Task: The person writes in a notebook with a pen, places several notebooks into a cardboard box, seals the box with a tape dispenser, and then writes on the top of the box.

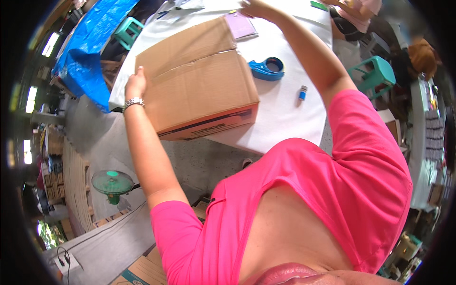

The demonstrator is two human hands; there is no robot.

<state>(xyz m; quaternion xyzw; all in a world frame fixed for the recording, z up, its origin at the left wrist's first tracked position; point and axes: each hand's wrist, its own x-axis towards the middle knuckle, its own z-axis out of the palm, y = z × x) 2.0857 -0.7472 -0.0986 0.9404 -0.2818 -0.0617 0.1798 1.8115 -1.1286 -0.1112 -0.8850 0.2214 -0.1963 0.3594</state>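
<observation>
A large brown cardboard box (199,80), its top flaps closed with a seam across them, sits near the table's front left edge. My left hand (137,84) grips the box's left side, thumb up along its edge; the fingers behind are mostly hidden. My right hand (256,8) reaches to the far side of the table, above a purple notepad (241,25). Its fingers look bent together at the picture's upper edge, and what they hold, if anything, is unclear. Right of the box lies a blue tape dispenser (259,70).
A small blue-labelled bottle (302,93) lies on the white-covered table (285,118). Green stools (377,73) stand at right and far left. A blue tarp (85,61) hangs at left, above a green fan (112,183). Another person (363,14) sits at the far right.
</observation>
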